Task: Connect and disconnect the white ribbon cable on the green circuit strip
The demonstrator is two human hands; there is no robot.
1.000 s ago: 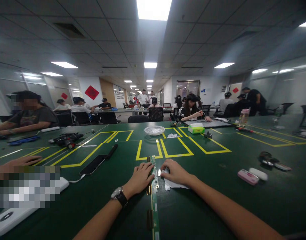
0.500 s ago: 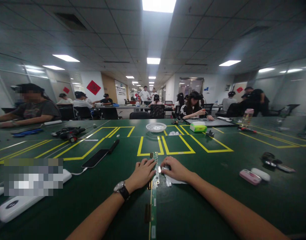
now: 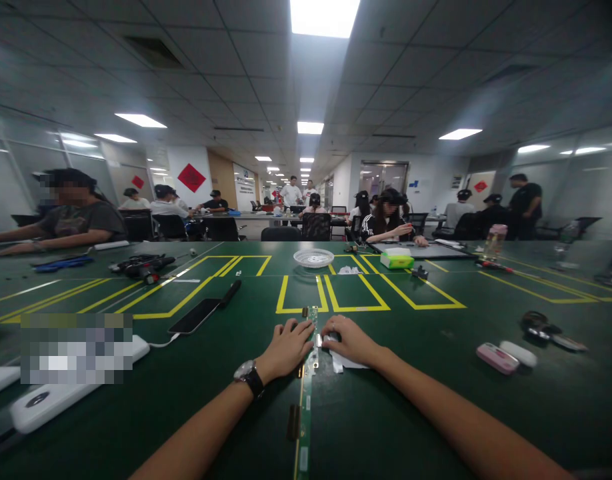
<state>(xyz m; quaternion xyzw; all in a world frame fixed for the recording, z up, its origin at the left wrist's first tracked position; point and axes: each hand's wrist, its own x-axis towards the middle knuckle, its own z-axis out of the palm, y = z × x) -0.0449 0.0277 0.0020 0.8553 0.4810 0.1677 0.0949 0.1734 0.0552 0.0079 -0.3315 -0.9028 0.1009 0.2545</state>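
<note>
Left hand touches the circuit board, fingers spread — right hand curled, grip unclear.

Tabletop: green, striped with yellow tape!
Near middle: slim circuit board!
Left: dark phone.
Right: pink case.
Far: white basket!

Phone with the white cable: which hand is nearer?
Left. The left hand is to the right of the phone, fingers at the circuit board; the right hand is farther right, on the board's other side.
</note>
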